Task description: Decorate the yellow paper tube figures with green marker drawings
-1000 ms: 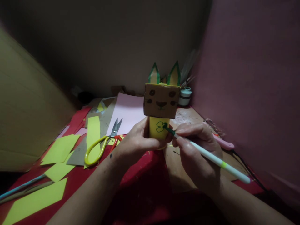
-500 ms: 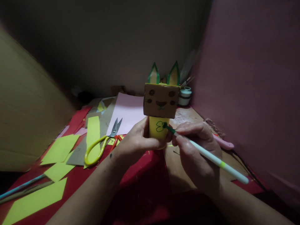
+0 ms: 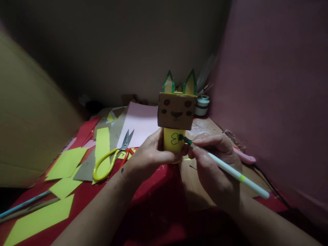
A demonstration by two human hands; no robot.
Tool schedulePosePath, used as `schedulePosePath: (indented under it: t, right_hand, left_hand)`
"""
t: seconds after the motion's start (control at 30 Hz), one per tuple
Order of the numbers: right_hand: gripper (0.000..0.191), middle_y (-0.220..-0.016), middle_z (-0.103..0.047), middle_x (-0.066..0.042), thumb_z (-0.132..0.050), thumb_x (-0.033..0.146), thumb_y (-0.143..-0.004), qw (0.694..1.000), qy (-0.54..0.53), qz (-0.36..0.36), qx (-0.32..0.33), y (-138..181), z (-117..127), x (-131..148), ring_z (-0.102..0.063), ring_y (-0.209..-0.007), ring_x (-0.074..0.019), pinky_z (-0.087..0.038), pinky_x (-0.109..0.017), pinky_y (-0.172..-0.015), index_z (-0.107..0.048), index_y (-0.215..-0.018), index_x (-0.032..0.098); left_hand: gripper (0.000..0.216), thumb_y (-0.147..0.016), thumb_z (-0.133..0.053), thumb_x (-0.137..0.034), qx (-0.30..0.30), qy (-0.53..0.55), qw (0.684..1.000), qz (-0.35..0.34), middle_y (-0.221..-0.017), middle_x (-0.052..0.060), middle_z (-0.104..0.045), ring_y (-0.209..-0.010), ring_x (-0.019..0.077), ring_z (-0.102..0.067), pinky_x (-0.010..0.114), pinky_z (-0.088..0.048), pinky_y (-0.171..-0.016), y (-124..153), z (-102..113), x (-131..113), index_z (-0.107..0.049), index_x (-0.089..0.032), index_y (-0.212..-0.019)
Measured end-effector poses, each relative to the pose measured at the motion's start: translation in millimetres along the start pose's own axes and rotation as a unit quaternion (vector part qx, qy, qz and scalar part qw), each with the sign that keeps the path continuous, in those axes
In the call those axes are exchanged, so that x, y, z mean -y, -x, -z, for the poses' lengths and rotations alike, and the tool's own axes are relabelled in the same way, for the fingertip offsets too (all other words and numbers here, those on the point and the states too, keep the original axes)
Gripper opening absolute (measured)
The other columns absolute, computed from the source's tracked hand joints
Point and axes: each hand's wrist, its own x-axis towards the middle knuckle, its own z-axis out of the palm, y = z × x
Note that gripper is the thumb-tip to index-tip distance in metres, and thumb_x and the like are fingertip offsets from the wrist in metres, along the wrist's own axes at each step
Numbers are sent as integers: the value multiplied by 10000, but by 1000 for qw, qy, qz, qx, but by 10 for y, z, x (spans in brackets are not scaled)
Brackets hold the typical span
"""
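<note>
A cardboard animal figure [image 3: 176, 118] stands upright in the middle, with a box head, a drawn face and two green-edged pointed ears. Its yellow body [image 3: 169, 147] bears a green outlined shape. My left hand [image 3: 151, 152] is wrapped round that body from the left, thumb across the lower front. In my right hand [image 3: 217, 164] is a white paintbrush [image 3: 229, 169] with a green tip, pinched between thumb and fingers. The bristles touch the yellow body at the right side of the drawn outline.
Yellow-and-red-handled scissors [image 3: 112, 159] lie open left of my left hand. Yellow paper pieces [image 3: 38, 217] and a pink sheet [image 3: 138, 119] spread over the red table cover [image 3: 159, 201]. A small jar [image 3: 202, 106] stands behind; a pink-handled tool [image 3: 244, 156] with a cord lies right.
The figure has shifted very slightly downward in view. The brush's rear end has moved a little up and left, while its tip stays on the yellow body.
</note>
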Motion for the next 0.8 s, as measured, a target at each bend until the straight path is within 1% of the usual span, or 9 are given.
schedulePosePath:
  t: [0.13,0.3,0.43,0.63,0.8]
  right_hand:
    - [190,-798,-624,34,-669,70,-895,1000,1,1,9,26,8,-22,-518,-633,-104,-438,-243,-576,-706,-938,251]
    - [206,-811,-639,29,-651,65,-899,1000,-6,5,8,8,-1,-20,-544,-643,-112,-454,-250,-584,-700,-965,254]
    - [200,-773,-619,37,-649,67,-906,1000,4,-1,2,-4,0,-14,-523,-618,-110,-440,-243,-559,-693,-959,255]
    - [207,-821,-627,21,-658,63,-888,1000,14,-3,5,24,9,-22,-535,-653,-117,-458,-250,-596,-698,-932,261]
    - [198,-810,-627,14,-656,79,-888,1000,21,-4,15,-3,25,-12,-539,-638,-124,-456,-252,-573,-707,-939,263]
  left_hand:
    - [317,-669,-781,4,-4,-6,1000,4,-796,-4,-702,-741,131,-617,200,-475,-618,-6,8,2,-713,-154,-935]
    - [296,-677,-766,16,-2,-3,1000,1,-793,0,-703,-743,127,-625,192,-477,-623,-8,7,-1,-718,-149,-918]
    - [320,-664,-781,9,-4,6,1000,7,-782,0,-702,-739,138,-637,202,-479,-617,-7,11,4,-716,-156,-931]
    - [328,-658,-772,0,-7,-6,1000,1,-836,16,-723,-768,149,-631,225,-490,-644,-9,16,20,-709,-152,-941]
    - [369,-639,-803,-29,-17,-3,1000,7,-819,16,-710,-748,159,-625,242,-470,-624,-12,21,23,-706,-153,-973]
